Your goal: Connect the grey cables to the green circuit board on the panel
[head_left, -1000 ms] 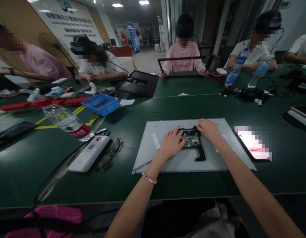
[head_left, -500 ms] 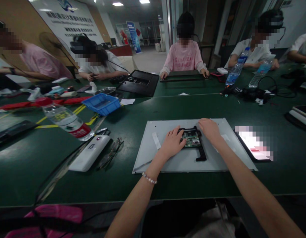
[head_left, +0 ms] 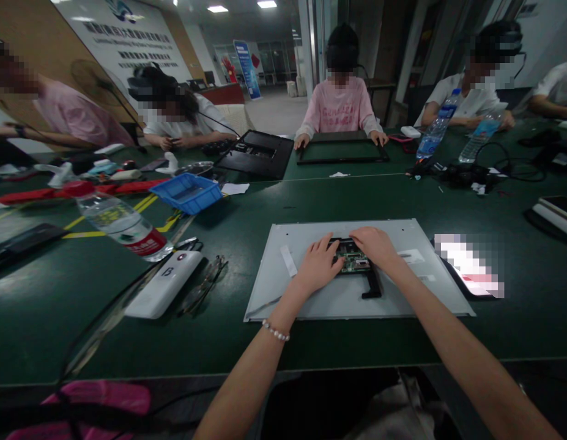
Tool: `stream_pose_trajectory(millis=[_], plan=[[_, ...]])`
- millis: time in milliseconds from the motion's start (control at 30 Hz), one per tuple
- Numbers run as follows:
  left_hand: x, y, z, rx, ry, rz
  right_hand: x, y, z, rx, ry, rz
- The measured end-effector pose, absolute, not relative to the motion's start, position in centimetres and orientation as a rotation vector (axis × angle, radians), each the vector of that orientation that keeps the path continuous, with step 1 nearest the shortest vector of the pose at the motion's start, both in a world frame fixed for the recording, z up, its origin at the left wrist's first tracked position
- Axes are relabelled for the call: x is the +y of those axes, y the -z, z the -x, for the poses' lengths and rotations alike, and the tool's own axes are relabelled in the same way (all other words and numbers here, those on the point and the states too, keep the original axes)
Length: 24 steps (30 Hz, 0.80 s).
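Green circuit board [head_left: 354,264] in its black plastic frame [head_left: 372,287] lies over the middle of a flat, pale grey rectangular panel [head_left: 265,293], well inside the panel's edges. From where I stand, the worker's left hand [head_left: 318,266] covers the board's left side, fingers slightly spread; the right hand [head_left: 374,245] arches over its far right corner, fingers bent and narrow, though I can't tell whether they pinch anything. Panel surface shows around the frame. Dark green tabletop [head_left: 356,345] runs as a band along the panel's near edge and more broadly beyond its far edge. Just right of the panel lies a lit, black-edged phone [head_left: 469,269]; well left, a white oblong power bank [head_left: 166,284] and thin-framed glasses [head_left: 204,287].
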<state>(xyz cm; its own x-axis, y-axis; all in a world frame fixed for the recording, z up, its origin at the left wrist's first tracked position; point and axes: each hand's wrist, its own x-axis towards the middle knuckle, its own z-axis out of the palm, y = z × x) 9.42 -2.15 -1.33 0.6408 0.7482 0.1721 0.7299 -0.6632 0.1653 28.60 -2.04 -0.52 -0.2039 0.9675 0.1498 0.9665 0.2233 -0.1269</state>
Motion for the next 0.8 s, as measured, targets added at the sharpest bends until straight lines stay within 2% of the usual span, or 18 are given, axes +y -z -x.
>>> stream_pose_trajectory(millis=[800], plan=[[-2.1,1.4,-9.5,1.257,-0.341,-2.771,-1.3,1.5,-28.8,-2.268,-0.106,1.690]])
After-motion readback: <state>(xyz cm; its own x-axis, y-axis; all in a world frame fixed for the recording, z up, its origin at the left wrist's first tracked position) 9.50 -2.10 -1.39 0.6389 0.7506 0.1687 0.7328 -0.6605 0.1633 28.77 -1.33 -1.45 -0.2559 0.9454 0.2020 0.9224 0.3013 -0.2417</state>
